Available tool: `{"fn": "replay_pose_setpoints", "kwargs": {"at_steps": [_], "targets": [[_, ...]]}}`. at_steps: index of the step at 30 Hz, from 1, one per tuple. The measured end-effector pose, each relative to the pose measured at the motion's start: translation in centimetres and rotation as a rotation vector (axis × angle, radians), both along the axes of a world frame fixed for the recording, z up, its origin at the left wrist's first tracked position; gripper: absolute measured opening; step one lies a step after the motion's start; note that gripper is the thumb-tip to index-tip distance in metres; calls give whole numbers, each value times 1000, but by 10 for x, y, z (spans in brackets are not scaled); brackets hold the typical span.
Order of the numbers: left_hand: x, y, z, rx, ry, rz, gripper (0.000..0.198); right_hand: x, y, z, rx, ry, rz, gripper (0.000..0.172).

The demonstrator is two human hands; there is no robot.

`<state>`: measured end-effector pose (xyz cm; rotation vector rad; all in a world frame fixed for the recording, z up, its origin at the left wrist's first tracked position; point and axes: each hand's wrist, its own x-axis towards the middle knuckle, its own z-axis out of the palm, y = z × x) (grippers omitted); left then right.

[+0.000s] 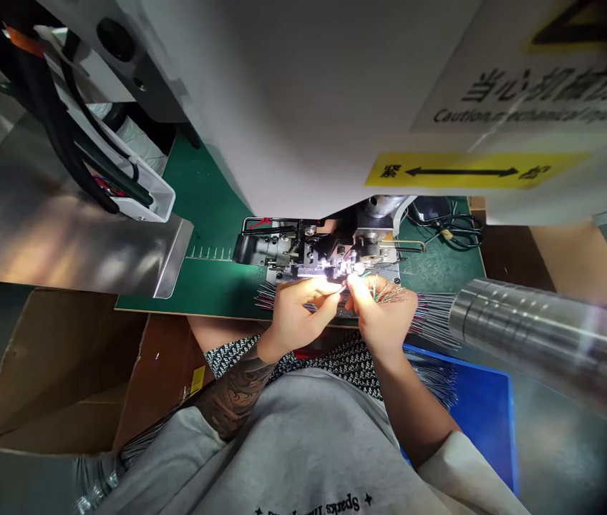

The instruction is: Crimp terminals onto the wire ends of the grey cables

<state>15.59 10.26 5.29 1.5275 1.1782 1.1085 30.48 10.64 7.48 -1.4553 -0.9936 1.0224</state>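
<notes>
My left hand [303, 311] and my right hand [381, 311] meet fingertip to fingertip in front of the metal crimping head [317, 254] of a white machine [336, 100]. Both hands are closed in a pinch on thin wires [376, 286], green and pale, under a bright work light. A fan of thin wires [435, 322] lies on the green mat [212, 265] beneath and to the right of my right hand. More wire ends stick out to the left of my left hand.
A shiny metal cylinder [540, 340] juts in from the right. A blue bin [483, 408] sits below it. An open cardboard box [67, 372] stands at the lower left, under a metal plate [56, 222]. Black cables [451, 229] lie behind the machine.
</notes>
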Motion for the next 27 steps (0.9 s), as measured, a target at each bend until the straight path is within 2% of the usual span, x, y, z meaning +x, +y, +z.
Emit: {"fn": "replay_pose_setpoints", "kwargs": {"at_steps": [4,12,23,27], "targets": [[-2,-1,-1,-89,-77,-20,19,1,0,0,-23,15,64,45],[5,1,1,-111,-138,14,17,1,4,1,-38,49,55,47],[4,1,5,-89,-102,60,18,1,5,-1,-20,57,65,44],[1,3,7,-97,-86,45,17,1,1,-1,-21,65,92,50]]}}
